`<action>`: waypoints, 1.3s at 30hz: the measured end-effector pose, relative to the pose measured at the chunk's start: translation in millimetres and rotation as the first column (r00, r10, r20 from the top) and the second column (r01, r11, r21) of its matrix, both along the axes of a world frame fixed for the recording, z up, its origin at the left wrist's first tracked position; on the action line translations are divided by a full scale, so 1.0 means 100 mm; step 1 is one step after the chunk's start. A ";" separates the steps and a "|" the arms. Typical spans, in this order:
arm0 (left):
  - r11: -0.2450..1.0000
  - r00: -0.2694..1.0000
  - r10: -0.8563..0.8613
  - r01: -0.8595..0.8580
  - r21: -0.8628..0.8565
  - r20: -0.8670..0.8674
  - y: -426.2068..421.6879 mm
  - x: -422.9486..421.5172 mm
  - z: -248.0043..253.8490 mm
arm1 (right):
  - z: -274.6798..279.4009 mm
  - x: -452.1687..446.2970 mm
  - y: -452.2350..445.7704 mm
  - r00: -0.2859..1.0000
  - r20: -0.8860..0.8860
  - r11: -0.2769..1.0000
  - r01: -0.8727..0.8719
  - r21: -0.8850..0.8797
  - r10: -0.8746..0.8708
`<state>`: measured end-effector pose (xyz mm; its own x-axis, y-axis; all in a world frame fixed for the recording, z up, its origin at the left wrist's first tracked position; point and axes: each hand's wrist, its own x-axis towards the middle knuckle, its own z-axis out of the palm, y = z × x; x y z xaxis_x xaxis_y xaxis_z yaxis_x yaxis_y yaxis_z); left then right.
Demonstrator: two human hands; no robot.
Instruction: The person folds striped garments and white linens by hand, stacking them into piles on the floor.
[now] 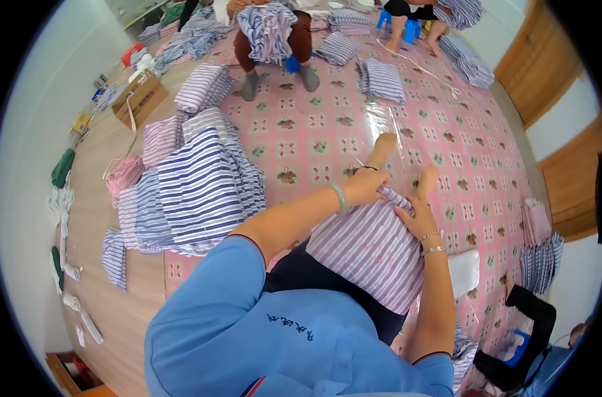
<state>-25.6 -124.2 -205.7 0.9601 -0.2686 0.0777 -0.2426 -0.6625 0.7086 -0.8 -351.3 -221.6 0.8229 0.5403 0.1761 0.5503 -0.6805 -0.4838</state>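
Item: purple/white striped cloth (374, 255), spread over the wearer's lap (301, 270), far edge bunched up betw. both hands. L hand (367, 185): fingers closed in a pinch on the bunched edge. R hand (417, 217): fingers partly open, thumb extended along cloth nr. same edge; firmness of grip cannot be told.

Adj. items: white folded piece (464, 272) on floor, just beside R forearm. Floor covering (304, 155) pink, w/ fruit & flower pattern. Large pile of folded striped cloths (202, 188) to wearer's L, blue/white piece on top; cardboard box (141, 99) beyond, open.

Opp. wearer: seated co-worker (245, 49), grey socks, w/ striped bundle (268, 30) on lap. Second co-worker (399, 26) upper R, partly in view, also w/ striped cloth.
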 end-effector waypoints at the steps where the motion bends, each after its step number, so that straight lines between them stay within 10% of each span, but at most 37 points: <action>1: 0.993 0.996 -0.072 0.076 -0.091 0.052 0.00 -0.02 0.05 | 0.00 0.01 -0.02 0.998 0.055 0.998 -0.036 0.054 0.033; 6: 0.901 0.964 -0.265 0.250 -0.355 0.007 0.05 -0.61 1.01 | 0.86 -0.51 -0.06 0.975 -0.223 0.998 0.008 0.066 0.007; 11: 0.660 0.685 -0.717 0.726 -0.190 0.126 0.29 -1.06 1.34 | 1.71 -1.26 -0.10 0.908 0.193 0.921 -0.387 0.040 0.373; 13: 0.579 0.664 -0.738 0.716 -0.391 0.124 0.29 -1.01 1.36 | 1.78 -1.28 -0.10 0.904 0.237 0.933 -0.356 -0.042 0.356; 15: 0.830 0.789 -0.545 0.460 -0.316 -0.282 0.29 -0.73 1.28 | 1.67 -1.02 -0.05 0.952 0.218 0.976 -0.199 -0.090 0.215; 19: 0.974 0.979 -0.144 0.115 -0.194 -0.142 0.22 0.09 0.45 | 1.25 -0.41 -0.08 0.959 0.284 0.996 -0.047 0.071 0.025; 23: 0.906 0.874 -0.143 0.304 0.294 -0.464 -0.01 0.54 0.08 | 0.99 -0.43 -0.30 0.991 0.091 0.971 0.075 0.225 -0.098; 25: 0.735 0.750 -0.426 0.613 0.290 -0.506 -0.37 0.53 0.39 | 0.72 -0.71 -0.85 0.975 -0.100 0.953 0.218 0.209 -0.201; 27: 0.784 0.747 -0.319 0.554 0.282 -0.583 -0.38 0.66 0.30 | 0.47 -0.80 -1.12 0.942 -0.194 0.928 0.311 0.203 -0.273; 35: 0.834 0.922 -0.241 0.037 -0.550 -0.302 0.80 -0.59 1.18 | 0.33 -1.15 -1.52 0.804 -0.472 0.789 0.533 0.306 -0.361; 39: 0.736 0.935 0.344 -0.210 -0.644 0.089 1.57 -1.80 1.51 | 0.48 -1.11 -1.34 0.843 -0.417 0.814 0.485 0.320 -0.339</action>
<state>-205.9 33.0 -54.7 0.9315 0.1784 0.3170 -0.2909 -0.1578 0.9437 -111.7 -485.6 -173.9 0.9968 0.0773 -0.0202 0.0223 -0.5115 -0.8590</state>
